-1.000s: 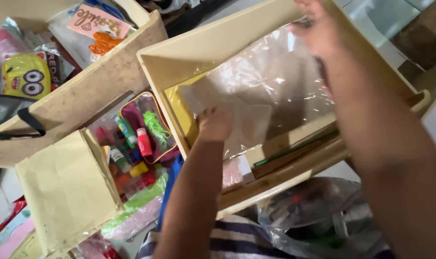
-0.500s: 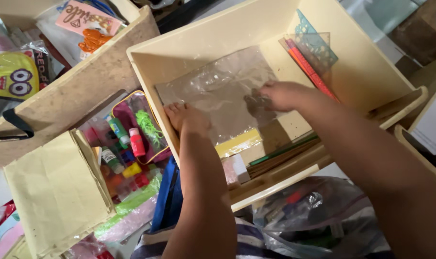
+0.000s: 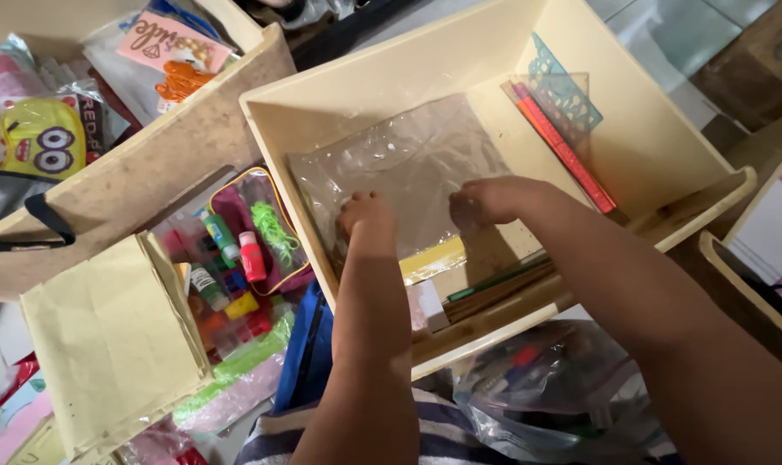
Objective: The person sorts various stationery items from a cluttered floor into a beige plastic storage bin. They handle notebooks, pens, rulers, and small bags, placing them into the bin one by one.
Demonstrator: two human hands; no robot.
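I see the clear plastic bag [image 3: 408, 164] lying flat on the floor of the cream drawer [image 3: 356, 82], spread from the drawer's back left part toward the middle. Both of my hands are down on its near edge. My left hand [image 3: 365, 215] rests on the bag's near left part, close to the drawer's left wall; the fingers are curled under with the knuckles up, pressing on the plastic, and I cannot tell whether they pinch any of it. My right hand [image 3: 485, 200] sits just beside it to the right, on the bag's near right part, also curled into a loose fist with the fingertips against the plastic. The two hands are near each other but apart, with a strip of bag between them.

A yellow flat piece [image 3: 429, 257] shows under the bag's near edge, just in front of my left hand. Along the drawer's right wall lean a red ruler [image 3: 567, 155] and a teal stencil [image 3: 563, 86], well apart from my right hand. Dark pencils [image 3: 494, 288] lie along the drawer's near side, under my right forearm.

Left of the drawer, outside it, sits a clear pouch of paint bottles [image 3: 240, 250], and beside that a yellow fabric box [image 3: 107, 344].
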